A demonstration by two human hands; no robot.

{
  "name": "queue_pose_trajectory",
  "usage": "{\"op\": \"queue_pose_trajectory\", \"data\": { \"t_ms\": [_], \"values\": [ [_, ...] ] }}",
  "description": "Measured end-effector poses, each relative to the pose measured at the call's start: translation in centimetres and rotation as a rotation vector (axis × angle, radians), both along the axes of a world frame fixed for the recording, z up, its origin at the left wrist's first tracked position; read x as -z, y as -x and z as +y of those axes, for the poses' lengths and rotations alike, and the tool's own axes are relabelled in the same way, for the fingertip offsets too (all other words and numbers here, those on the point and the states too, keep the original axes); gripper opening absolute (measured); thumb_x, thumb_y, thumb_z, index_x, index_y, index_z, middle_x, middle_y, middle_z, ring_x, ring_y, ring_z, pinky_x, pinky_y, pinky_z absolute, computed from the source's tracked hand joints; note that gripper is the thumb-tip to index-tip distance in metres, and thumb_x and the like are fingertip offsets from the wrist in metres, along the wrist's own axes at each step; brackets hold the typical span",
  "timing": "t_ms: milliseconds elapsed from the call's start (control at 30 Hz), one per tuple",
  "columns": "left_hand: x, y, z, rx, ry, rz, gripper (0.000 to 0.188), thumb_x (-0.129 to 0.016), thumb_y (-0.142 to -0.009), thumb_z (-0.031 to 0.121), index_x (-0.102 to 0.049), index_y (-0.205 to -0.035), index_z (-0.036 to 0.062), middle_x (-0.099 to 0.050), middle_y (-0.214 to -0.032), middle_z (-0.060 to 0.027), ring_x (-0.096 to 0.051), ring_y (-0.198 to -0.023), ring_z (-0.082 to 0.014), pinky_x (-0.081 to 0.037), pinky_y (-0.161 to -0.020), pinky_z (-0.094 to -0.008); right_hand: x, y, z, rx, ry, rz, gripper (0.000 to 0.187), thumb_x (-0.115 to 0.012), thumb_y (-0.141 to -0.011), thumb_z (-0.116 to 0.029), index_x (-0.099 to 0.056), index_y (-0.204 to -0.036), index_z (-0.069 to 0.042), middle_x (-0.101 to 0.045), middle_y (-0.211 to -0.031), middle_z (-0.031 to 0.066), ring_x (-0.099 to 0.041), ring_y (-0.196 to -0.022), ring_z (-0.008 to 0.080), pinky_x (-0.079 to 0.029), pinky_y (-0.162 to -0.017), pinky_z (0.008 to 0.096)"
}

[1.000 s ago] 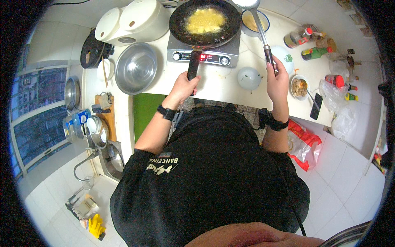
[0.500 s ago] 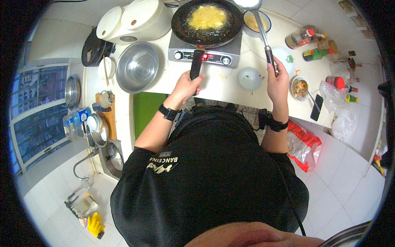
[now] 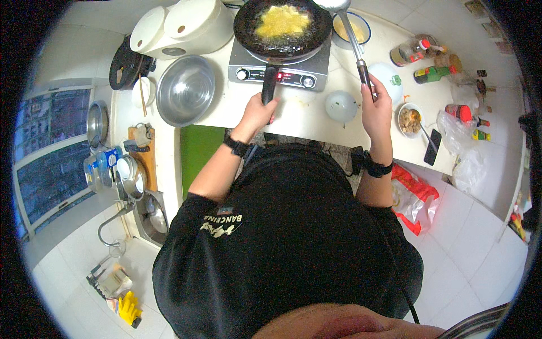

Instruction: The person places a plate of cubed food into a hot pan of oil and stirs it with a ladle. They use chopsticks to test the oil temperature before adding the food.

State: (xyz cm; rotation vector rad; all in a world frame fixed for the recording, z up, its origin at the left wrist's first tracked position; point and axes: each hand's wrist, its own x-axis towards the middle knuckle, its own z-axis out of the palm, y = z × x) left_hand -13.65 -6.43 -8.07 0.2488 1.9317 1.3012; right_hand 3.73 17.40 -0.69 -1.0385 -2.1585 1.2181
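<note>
A black wok [image 3: 248, 39] sits on a silver induction cooker [image 3: 237, 62], with a yellow, egg-like mass [image 3: 284, 21] frying in bubbling oil. My left hand [image 3: 259, 113] is closed round the wok's dark handle [image 3: 270, 85]. In my right hand [image 3: 377, 107] is a long steel ladle [image 3: 354, 42], gripped by its black handle end and raised at the wok's right. The ladle's head is partly cut off by the picture's top edge. Beneath it stands a blue-rimmed bowl [image 3: 368, 31] with pale yellow contents. A pale, round bowl [image 3: 341, 106] lies near my right hand.
Left of the cooker are a large steel basin [image 3: 186, 90] and a white twin-lidded appliance [image 3: 197, 28]. At the right stand sauce bottles [image 3: 429, 74], a bowl of food with a spoon [image 3: 410, 120] and a phone [image 3: 432, 148]. A sink [image 3: 152, 217] is at far left.
The ladle's head has shifted slightly left, toward the wok. My left hand keeps its grip on the wok handle, and the whole view has moved a little.
</note>
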Motion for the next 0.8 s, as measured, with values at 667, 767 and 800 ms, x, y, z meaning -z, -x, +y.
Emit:
{"op": "queue_pose_trajectory", "data": {
  "t_ms": [667,767,800],
  "values": [
    [-1.0,0.7,-1.8,0.038,0.032,0.019,0.026,-0.066,-0.096,0.025,-0.052,-0.091,0.0035,-0.052,-0.065,0.0019,-0.051,-0.05,-0.0078,-0.042,-0.043,-0.0247,0.2,0.8,0.3,-0.025,0.058,0.028,0.037,-0.061,-0.098,-0.015,-0.059,-0.131,-0.001,-0.058,-0.085,-0.0003,-0.05,-0.071,0.0061,-0.042,-0.062,0.022],
    [-2.0,0.5,-2.4,0.026,-0.006,-0.024,0.026,-0.066,-0.096,0.025,-0.052,-0.091,0.0033,-0.052,-0.064,0.0019,-0.05,-0.049,-0.0075,-0.042,-0.043,-0.0239,0.4,0.6,0.5,-0.003,0.019,-0.015,0.036,-0.06,-0.098,-0.016,-0.059,-0.132,-0.002,-0.058,-0.085,-0.0005,-0.05,-0.07,0.0058,-0.042,-0.061,0.0218],
    [-1.8,0.6,-2.2,0.019,0.022,-0.042,0.026,-0.066,-0.096,0.025,-0.052,-0.091,0.0033,-0.052,-0.065,0.0018,-0.05,-0.049,-0.0075,-0.042,-0.043,-0.024,0.5,0.6,0.6,-0.01,0.026,0.002,0.036,-0.06,-0.098,-0.016,-0.059,-0.132,-0.003,-0.058,-0.085,-0.0006,-0.049,-0.07,0.0058,-0.042,-0.06,0.0218]
  ]
}}
